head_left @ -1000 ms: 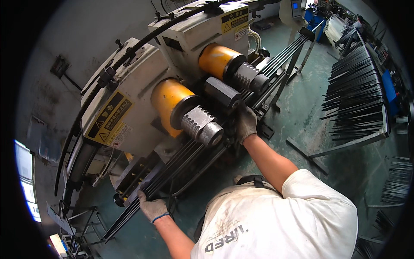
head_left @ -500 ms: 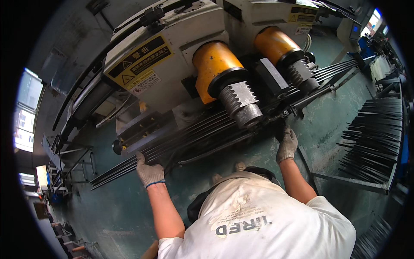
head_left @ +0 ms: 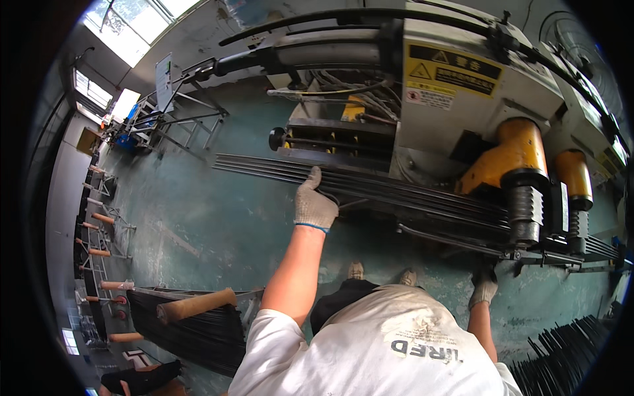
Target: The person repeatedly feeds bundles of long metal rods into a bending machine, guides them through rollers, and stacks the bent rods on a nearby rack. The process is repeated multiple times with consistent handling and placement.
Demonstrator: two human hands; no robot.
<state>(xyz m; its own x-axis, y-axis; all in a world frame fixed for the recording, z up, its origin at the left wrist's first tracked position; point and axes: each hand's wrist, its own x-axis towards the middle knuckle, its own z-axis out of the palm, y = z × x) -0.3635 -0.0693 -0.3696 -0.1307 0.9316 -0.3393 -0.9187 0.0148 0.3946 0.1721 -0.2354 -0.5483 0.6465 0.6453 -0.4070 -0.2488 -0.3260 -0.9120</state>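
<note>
My left hand, in a grey work glove, grips a bundle of long thin black rods that lies across the front of a grey machine. My right hand, also gloved, hangs low beside the machine's frame, just under the rods' right end; whether it holds anything is hidden. Two yellow cylinder heads with ribbed grey rollers stand over the rods on the right.
A rack with wooden-handled pegs holds more black rods at the lower left. Another pile of black rods lies at the lower right. Metal frames stand at the back left on the green floor.
The view has swung to the left along the machine. My left hand has slid up onto the rod bundle and now grips it; my right hand has dropped lower near the rollers.
</note>
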